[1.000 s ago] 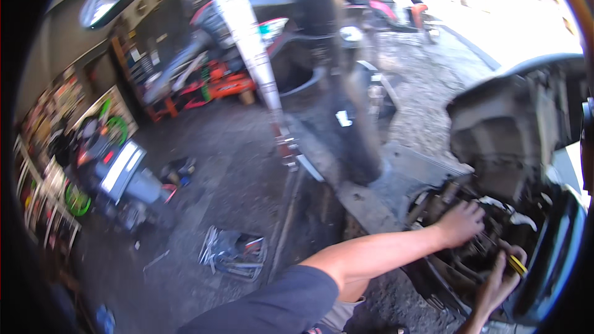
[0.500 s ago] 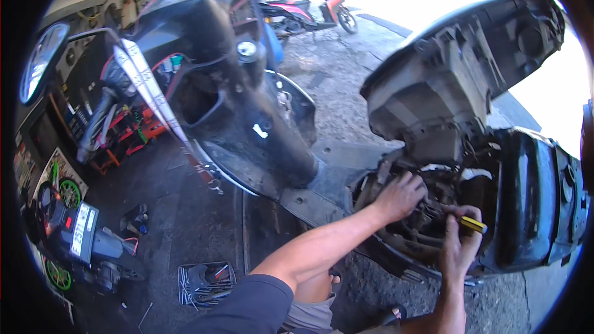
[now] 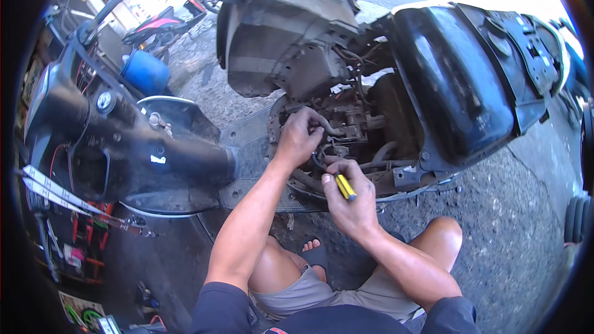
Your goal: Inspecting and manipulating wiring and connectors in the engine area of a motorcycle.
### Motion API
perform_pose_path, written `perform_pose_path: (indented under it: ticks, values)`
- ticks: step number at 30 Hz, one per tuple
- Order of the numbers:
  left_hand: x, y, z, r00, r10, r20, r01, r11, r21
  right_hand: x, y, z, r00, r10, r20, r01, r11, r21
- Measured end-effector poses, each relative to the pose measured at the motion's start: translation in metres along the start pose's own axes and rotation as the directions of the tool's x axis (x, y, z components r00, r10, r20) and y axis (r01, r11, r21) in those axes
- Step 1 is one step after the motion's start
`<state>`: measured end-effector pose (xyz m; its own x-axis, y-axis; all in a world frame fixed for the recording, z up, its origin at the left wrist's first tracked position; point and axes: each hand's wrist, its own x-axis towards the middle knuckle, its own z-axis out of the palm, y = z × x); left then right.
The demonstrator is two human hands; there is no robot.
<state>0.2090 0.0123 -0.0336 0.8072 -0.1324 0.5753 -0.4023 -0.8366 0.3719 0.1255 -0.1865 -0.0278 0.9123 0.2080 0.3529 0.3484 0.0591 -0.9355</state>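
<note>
Beneath its raised seat box (image 3: 278, 43), a scooter's engine bay (image 3: 356, 117) lies exposed, full of dusty hoses, cables and metal parts. My right hand (image 3: 352, 201) is closed around a screwdriver (image 3: 345, 187) with a yellow and black handle, at the near edge of the bay. The screwdriver's shaft and tip are hidden behind my fingers. To its left, my left hand (image 3: 300, 138) reaches down among the parts beside a dark bent hose (image 3: 328, 127). Its fingers are curled together, and whatever they grip is too hidden to name.
The black fuel tank (image 3: 455, 71) and tail frame stand right of the bay. At left are the scooter's front panel (image 3: 158, 167) and a hanging lanyard (image 3: 59, 192). A blue barrel (image 3: 146, 73) and a parked red-and-black motorbike (image 3: 164, 28) are behind.
My view has turned right and moved nearer, so the scooter appears further left and larger. Both hands remain at the engine bay, and the screwdriver is still in my right hand.
</note>
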Motion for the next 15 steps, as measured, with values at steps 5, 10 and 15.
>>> perform_pose_path:
  ticks: [5,10,15]
  values:
    - [0.005,-0.008,0.007,0.887,-0.457,0.068,0.454,0.837,-0.305,-0.01,0.017,0.013,0.998,-0.054,-0.032,0.054,0.999,0.003]
    - [0.011,-0.022,0.004,0.808,-0.565,0.167,0.58,0.713,-0.393,-0.012,0.019,0.021,0.995,-0.087,-0.045,0.087,0.996,0.005]
    - [0.019,-0.021,0.005,0.771,-0.609,0.187,0.623,0.659,-0.421,-0.004,0.025,0.025,0.995,-0.093,-0.027,0.093,0.995,0.018]
